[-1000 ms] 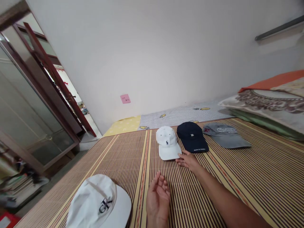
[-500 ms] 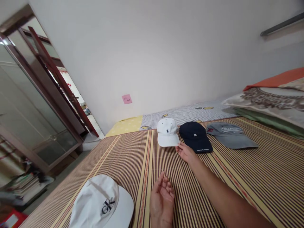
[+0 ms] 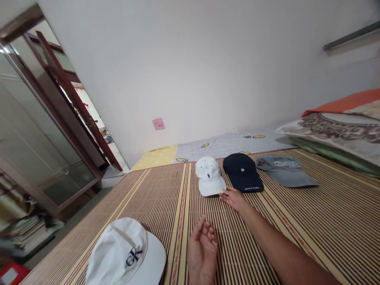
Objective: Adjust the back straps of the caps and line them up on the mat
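Note:
My right hand (image 3: 234, 198) pinches the right corner of the brim of a white cap (image 3: 209, 174) with a small dark emblem. Just right of that cap is a navy cap (image 3: 242, 170), and beyond it a grey cap (image 3: 286, 170) with pale lettering, its brim pointing right. My left hand (image 3: 203, 245) rests palm up near the front, fingers loosely curled and apart, holding nothing. To its left sits a larger white cap (image 3: 124, 253) with black "CK" letters, cut off by the lower edge of the view.
All the caps are on a striped bamboo mat (image 3: 148, 198). Folded bedding (image 3: 341, 130) is stacked at the far right. A pink note (image 3: 158, 124) is stuck on the wall behind. Glass-panelled doors (image 3: 38, 130) stand on the left, beside the bed's edge.
The white cap with the small emblem has come slightly closer to me, with my right hand at its brim. My left hand and the other caps look unmoved.

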The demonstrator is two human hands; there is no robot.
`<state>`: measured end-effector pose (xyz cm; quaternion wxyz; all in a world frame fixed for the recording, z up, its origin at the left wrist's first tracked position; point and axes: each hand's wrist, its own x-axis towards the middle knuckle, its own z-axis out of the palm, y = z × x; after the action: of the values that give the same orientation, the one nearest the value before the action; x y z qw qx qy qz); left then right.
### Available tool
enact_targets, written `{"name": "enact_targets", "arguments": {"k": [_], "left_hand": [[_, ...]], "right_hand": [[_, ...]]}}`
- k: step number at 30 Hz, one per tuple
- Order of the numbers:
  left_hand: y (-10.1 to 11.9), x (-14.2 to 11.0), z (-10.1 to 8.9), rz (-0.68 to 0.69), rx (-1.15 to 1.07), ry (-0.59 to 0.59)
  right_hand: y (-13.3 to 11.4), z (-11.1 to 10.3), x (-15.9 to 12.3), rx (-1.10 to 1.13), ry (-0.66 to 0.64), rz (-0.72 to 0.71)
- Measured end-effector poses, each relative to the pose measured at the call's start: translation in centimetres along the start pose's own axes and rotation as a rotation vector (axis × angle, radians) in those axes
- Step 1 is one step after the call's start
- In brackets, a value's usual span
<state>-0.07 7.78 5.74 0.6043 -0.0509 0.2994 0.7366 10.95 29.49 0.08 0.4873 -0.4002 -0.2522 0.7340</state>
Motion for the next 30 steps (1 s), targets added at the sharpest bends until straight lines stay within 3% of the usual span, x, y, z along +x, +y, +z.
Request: {"name": "enact_targets", "arguments": {"k": [12, 21, 26, 29, 30], "left_hand": [[-0.5, -1.2, 2.0, 0.028, 0.02, 0.082], [-2.0, 0.2, 0.5, 0.018, 0.107, 0.036], [-3.5, -1.2, 0.6, 0.034, 0.276, -0.151], [-5.8, -4.3, 1.3, -0.016, 0.371, -0.385], [-7.0, -5.8, 1.4, -0.039, 0.407, -0.476]], "right_hand": [[-0.4, 0.4, -1.8, -0.155, 0.055, 0.074], [-0.1, -0.6, -3.8, -0.283, 0.096, 0.11], [0.6, -3.7, -10.5, -0.222, 0.032, 0.186], [1.9, -6.4, -17.0, -0.127, -0.034, 0.256], [2.5, -7.2, -19.2, 0.04, -0.026, 0.315]]}}
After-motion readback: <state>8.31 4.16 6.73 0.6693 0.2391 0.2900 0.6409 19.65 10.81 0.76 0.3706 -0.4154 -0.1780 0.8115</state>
